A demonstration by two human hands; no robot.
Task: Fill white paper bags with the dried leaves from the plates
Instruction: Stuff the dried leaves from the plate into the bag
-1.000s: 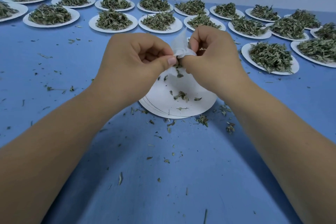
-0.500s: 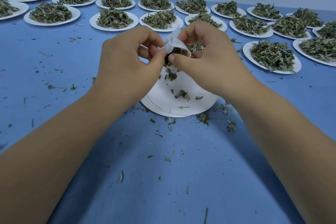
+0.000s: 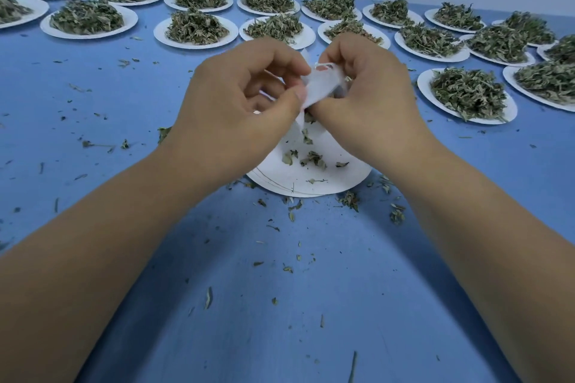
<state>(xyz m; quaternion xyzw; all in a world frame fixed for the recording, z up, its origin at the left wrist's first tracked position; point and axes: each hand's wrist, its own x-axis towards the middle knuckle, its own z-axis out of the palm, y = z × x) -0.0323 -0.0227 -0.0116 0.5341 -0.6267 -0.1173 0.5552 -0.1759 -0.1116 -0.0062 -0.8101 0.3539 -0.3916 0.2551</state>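
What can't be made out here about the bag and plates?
Head view only.
- How full the white paper bag is: the left hand and right hand pinch it, fingers covering it.
- Far part of the near plate: behind both hands.
- The leftmost plate: cut off by the frame edge.

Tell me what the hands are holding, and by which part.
Both hands hold one small white paper bag above the near plate: the left hand pinches its left edge, the right hand grips its right side.
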